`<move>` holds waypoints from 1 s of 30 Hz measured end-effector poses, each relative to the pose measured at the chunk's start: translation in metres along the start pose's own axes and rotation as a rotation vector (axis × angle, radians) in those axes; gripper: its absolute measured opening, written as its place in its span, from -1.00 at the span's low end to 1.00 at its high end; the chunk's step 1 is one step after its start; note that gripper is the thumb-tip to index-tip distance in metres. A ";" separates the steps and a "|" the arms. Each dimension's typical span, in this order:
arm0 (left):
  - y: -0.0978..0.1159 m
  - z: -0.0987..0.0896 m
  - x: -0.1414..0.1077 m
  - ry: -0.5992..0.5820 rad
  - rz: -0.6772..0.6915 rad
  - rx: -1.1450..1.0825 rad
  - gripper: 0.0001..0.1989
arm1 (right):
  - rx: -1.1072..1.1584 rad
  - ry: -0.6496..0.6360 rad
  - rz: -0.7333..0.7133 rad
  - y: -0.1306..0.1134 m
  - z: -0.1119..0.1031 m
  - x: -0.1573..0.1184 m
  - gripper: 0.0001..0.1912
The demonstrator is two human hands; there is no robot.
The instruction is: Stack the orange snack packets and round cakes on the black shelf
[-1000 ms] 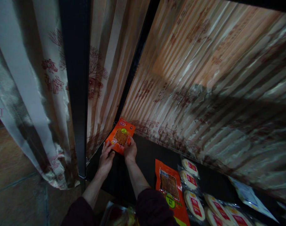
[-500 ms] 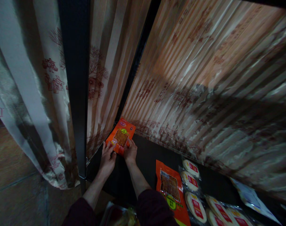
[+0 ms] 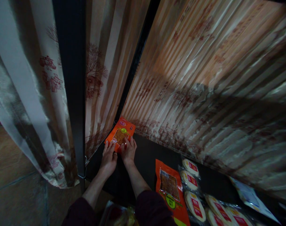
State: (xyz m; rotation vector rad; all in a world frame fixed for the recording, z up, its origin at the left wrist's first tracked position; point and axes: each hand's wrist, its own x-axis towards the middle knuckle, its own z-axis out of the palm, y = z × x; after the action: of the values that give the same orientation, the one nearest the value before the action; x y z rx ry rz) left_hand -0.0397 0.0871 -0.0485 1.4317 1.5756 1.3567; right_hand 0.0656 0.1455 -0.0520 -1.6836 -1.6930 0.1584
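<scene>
Left hand (image 3: 109, 158) and right hand (image 3: 129, 153) unclenched, fingers laid over near edge of orange packet (image 3: 121, 127), hiding its lower print; packet at far left corner of black shelf (image 3: 147, 153). Forearms extended, converging. Second orange packet (image 3: 168, 185), near right, cut off.

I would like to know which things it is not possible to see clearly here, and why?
In the head view:
Upper orange packet: near edge partly hidden by left hand and right hand.
Lower orange packet: end cut off by the bottom edge.
Shiny item beside the right sleeve: too dark and blurred to identify.
Blue-and-white packet: print too blurred to read.
</scene>
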 end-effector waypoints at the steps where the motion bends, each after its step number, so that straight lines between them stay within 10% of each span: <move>1: -0.001 0.001 0.000 0.000 -0.007 -0.006 -0.52 | 0.006 -0.012 -0.005 0.000 0.001 0.000 -0.59; 30: 0.016 0.003 -0.017 0.055 0.203 0.055 -0.66 | 0.115 -0.057 0.039 -0.009 -0.040 -0.025 -0.63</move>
State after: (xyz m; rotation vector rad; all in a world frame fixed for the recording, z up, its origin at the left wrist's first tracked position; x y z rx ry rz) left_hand -0.0277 0.0699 -0.0378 1.6377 1.5459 1.4896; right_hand 0.0772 0.1054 -0.0279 -1.6410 -1.6600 0.3191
